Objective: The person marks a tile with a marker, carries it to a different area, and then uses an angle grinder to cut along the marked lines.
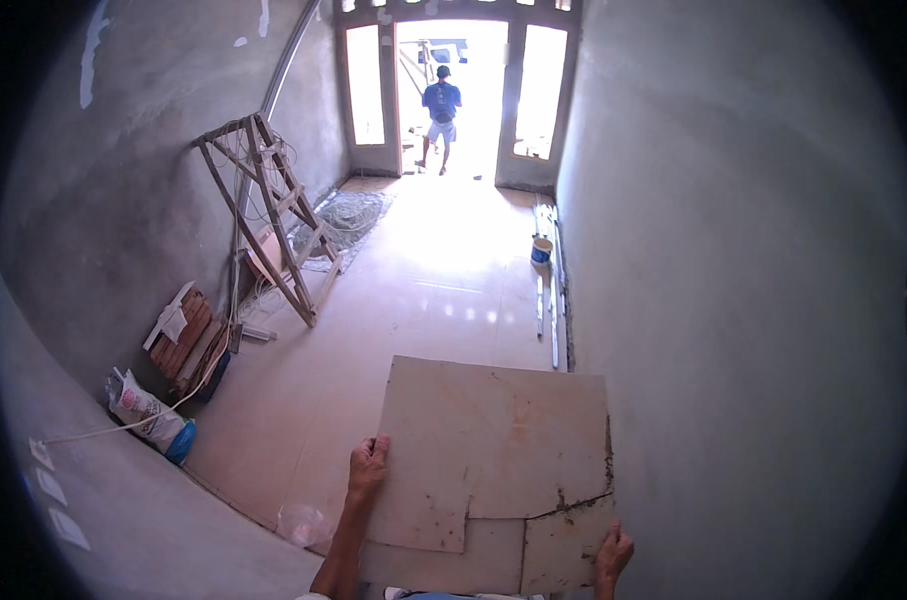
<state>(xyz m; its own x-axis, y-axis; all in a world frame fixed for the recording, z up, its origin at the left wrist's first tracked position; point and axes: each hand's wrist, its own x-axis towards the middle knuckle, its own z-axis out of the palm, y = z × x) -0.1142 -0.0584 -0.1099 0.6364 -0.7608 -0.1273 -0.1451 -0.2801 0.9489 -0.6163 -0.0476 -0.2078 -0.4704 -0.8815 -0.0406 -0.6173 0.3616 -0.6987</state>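
Glossy tiled floor with wooden ladder, bucket, bags

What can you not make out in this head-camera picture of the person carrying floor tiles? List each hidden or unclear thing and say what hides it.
- Floor under the stack of tiles: covered by the tiles, head view.
- Palms of the left hand and right hand: behind the tile edges.
- Number of tiles: only overlapping edges show.
- Scene past the doorway: washed out by glare.
- Contents of the small bucket: too small.
- Print on the bag: too small, bent near the rim.
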